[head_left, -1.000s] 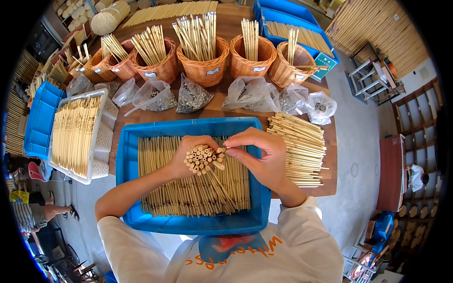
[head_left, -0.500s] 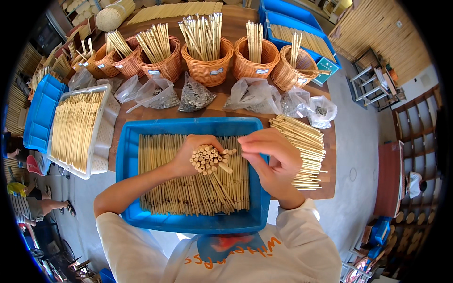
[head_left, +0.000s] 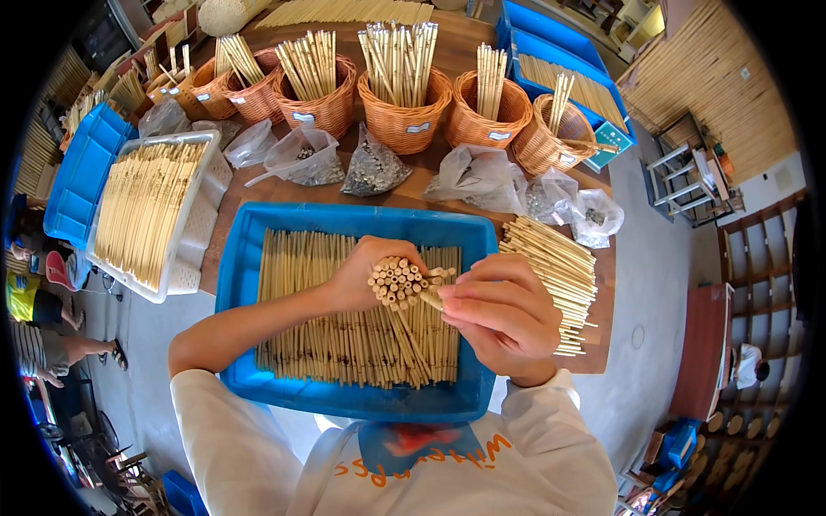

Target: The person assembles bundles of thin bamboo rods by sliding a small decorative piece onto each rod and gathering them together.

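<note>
My left hand [head_left: 368, 265] is wrapped round a thick bundle of thin bamboo sticks [head_left: 396, 282], whose round cut ends face up. At the bundle's right edge, the bent fingers of my right hand [head_left: 506, 316] pinch the tip of one bamboo stick [head_left: 434, 299] that leans out from the others. Both hands are over a blue plastic tub [head_left: 353, 217], in which many more bamboo sticks [head_left: 323, 348] lie side by side. A few sticks slant down from beneath the bundle across that layer.
Loose sticks [head_left: 555, 284] lie on the wooden table right of the tub. Wicker baskets [head_left: 404, 107] of sticks line the back, with plastic bags of small metal parts [head_left: 374, 168] before them. At left stands a white crate [head_left: 176, 232] full of sticks; blue bins [head_left: 559, 64] sit back right.
My right hand has moved from just right of the bundle onto it, and its fingers have closed on a stick's end. My left hand keeps its hold. The view has shifted slightly.
</note>
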Available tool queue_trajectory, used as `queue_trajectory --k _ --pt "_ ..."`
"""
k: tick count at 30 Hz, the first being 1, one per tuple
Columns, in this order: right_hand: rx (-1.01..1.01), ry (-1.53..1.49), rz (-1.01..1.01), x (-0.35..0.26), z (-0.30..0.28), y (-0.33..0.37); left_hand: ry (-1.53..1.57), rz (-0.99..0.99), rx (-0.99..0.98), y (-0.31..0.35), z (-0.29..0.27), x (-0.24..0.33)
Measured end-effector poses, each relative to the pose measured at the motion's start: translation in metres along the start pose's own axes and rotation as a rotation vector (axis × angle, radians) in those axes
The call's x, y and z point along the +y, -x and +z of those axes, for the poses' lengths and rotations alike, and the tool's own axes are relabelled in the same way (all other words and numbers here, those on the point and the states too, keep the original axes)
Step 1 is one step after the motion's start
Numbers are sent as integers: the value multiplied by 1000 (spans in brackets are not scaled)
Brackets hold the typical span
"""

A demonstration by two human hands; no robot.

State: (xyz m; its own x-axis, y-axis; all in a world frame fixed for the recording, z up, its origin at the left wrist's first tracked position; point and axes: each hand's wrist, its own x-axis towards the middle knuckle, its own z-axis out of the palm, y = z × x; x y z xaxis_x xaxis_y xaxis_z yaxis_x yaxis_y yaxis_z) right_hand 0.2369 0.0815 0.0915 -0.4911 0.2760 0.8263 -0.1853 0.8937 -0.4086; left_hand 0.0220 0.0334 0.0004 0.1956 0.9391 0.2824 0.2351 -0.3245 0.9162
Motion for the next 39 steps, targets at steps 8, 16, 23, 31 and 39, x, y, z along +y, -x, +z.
queue_trajectory --k 8,16,23,31,39 --pt "-23 76 -28 -4 8 4 28 1 22 2 1 0" --pt "-18 123 28 0 17 13 42 10 14 1 0 0" --pt "71 80 36 1 8 12 -3 -5 3 1 1 -6" --pt "124 88 207 5 -13 -8 -54 25 88 -4 11 -8" --pt "39 -27 379 -12 -21 -14 -22 -8 143 -8 14 -15"
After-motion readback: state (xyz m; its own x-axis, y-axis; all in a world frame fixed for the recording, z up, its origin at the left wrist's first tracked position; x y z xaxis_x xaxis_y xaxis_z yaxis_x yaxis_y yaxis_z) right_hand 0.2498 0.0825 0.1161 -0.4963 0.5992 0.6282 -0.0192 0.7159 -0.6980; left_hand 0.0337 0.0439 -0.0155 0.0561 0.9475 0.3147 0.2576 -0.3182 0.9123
